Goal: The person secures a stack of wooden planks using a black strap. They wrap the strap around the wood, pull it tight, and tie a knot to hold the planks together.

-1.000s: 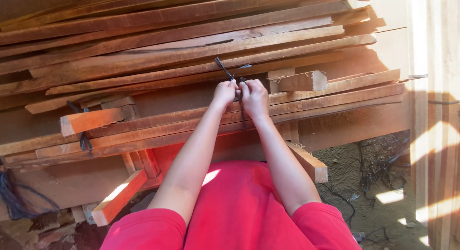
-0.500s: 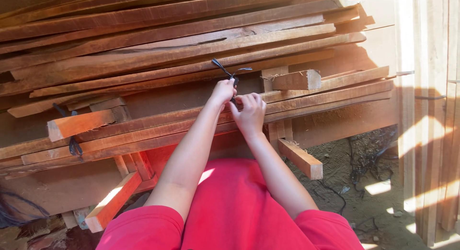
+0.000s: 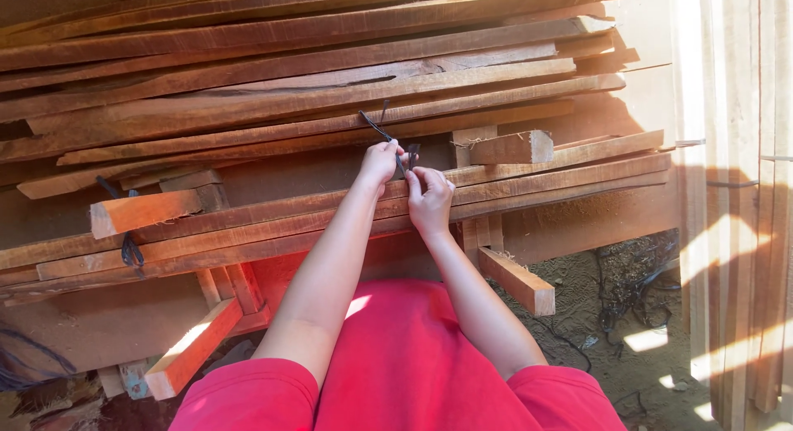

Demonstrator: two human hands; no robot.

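Note:
A thin black strap [image 3: 382, 134] runs around a bundle of long reddish wooden planks [image 3: 529, 167] in the middle of the view. My left hand [image 3: 379, 161] pinches the strap's upper end, whose loose tails stick up over the planks. My right hand [image 3: 429, 198] lies just below and to the right, its fingers closed on the strap's other part [image 3: 410, 154] near the knot. Both hands rest against the plank bundle.
A large stack of planks [image 3: 273, 76] fills the upper view. A second black strap [image 3: 130, 248] binds planks at left. Short wood blocks [image 3: 516, 281] jut out below. Upright boards [image 3: 735, 191] stand at right; dirt ground with black cords [image 3: 636, 299] lies lower right.
My right hand dropped slightly below the left and shifted its hold on the strap. The strap's tails changed shape above the hands. The view drifted a little.

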